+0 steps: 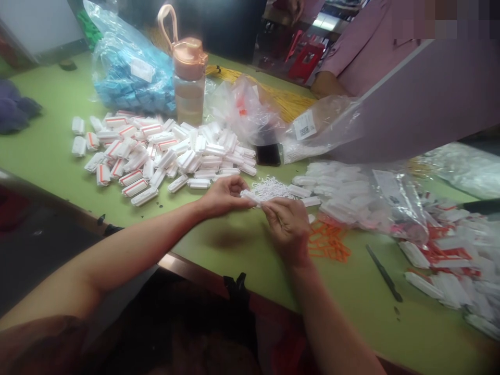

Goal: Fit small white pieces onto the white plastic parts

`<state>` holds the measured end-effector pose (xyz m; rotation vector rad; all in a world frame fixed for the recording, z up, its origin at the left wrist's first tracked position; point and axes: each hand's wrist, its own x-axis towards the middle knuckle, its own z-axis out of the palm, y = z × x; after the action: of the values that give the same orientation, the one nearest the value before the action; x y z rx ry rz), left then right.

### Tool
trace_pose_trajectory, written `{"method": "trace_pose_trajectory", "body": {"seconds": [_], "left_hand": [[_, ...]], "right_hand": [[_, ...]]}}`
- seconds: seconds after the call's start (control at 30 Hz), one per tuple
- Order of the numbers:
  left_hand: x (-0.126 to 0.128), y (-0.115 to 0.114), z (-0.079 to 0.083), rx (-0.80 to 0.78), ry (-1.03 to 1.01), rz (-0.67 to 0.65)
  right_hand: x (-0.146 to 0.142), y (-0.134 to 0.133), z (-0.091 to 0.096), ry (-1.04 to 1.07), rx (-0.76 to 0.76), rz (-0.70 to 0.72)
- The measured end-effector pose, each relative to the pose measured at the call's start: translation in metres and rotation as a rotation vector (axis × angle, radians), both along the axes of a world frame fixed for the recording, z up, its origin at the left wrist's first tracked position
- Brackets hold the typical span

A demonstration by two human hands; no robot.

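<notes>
Between my two hands is a small white plastic housing [250, 197], held just above the green table [219, 255]. My left hand [226, 195] pinches its left end. The fingers of my right hand [287, 221] are closed at its right end; whether they also hold a tiny part cannot be made out. Just behind my hands lies a heap of small white plastic pieces [271, 187]. A pile of finished-looking white housings [156, 148], several with orange strips, spreads to the left. Orange plastic strips [330, 239] lie beside my right wrist.
A water bottle [189, 83] stands behind the pile, near a bag of blue parts [128, 67]. A phone [268, 154] lies farther back. To the right are a knife-like tool [385, 273] and more white housings [449, 281]. A person in a pink sleeve [355, 41] is across the table.
</notes>
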<state>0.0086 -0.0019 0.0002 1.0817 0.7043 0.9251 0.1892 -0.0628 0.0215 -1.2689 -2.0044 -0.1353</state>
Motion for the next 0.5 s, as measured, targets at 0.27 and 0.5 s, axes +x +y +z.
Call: {"method": "trace_pose_trajectory", "body": {"seconds": [0.27, 0.5], "left_hand": [[-0.001, 0.003, -0.001, 0.045, 0.026, 0.027], [0.001, 0.004, -0.002, 0.114, 0.114, 0.082]], "right_hand": [[0.008, 0.005, -0.003, 0.369, -0.156, -0.03], [0.031, 0.013, -0.012, 0.015, -0.28, -0.173]]}}
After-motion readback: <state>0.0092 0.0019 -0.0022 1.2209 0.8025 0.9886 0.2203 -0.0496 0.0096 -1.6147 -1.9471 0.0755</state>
